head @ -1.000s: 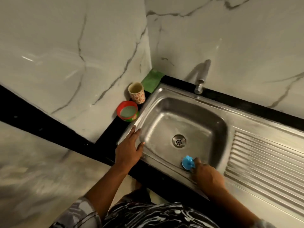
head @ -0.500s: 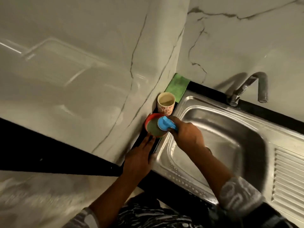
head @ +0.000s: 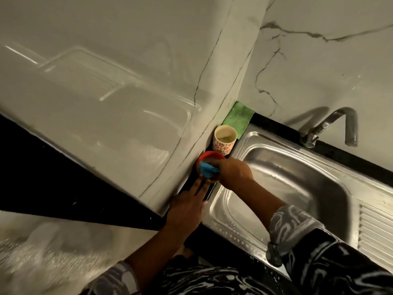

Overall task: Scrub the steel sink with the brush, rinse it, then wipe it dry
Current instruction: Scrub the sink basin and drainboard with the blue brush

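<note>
My right hand [head: 235, 172] grips a blue brush [head: 207, 168] and holds it down inside a small red tub [head: 209, 156] on the black counter left of the steel sink [head: 234, 228]. My left hand [head: 189, 206] lies flat on the counter just below the tub, straight fingers touching its near edge. The basin lies right of both hands, and my right forearm crosses its near left corner.
A patterned paper cup [head: 224, 139] stands behind the red tub, with a green cloth [head: 239, 116] in the corner behind it. A steel tap [head: 331, 128] rises at the sink's back edge. A ribbed drainboard [head: 376, 226] lies at right. Marble walls close in left and behind.
My right hand carried the blue brush from the basin's front wall across to the red tub and lowered it in. My left hand slid from the sink's rim up to the tub.
</note>
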